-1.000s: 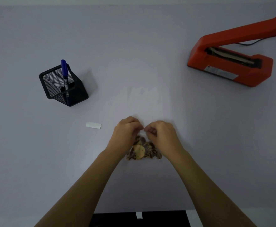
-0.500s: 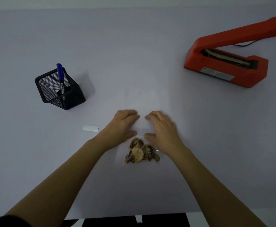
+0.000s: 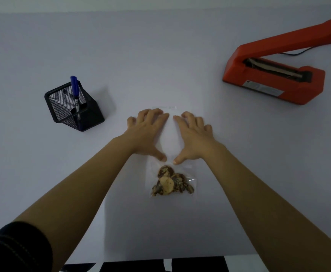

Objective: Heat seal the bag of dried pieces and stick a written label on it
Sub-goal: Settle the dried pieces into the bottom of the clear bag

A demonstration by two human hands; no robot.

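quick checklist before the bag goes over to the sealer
1. Dried pieces sit at the near end of the bag, away from its mouth: ok.
2. Empty part lies flat under the left hand and right hand: ok.
3. Far edge of the bag even and free of creases: cannot tell, the film is too clear.
4. Red heat sealer has its arm raised and the slot free: ok.
5. Sealer powered: cannot tell; a cable shows, no light does.
6. Blue pen stands in the mesh holder: ok.
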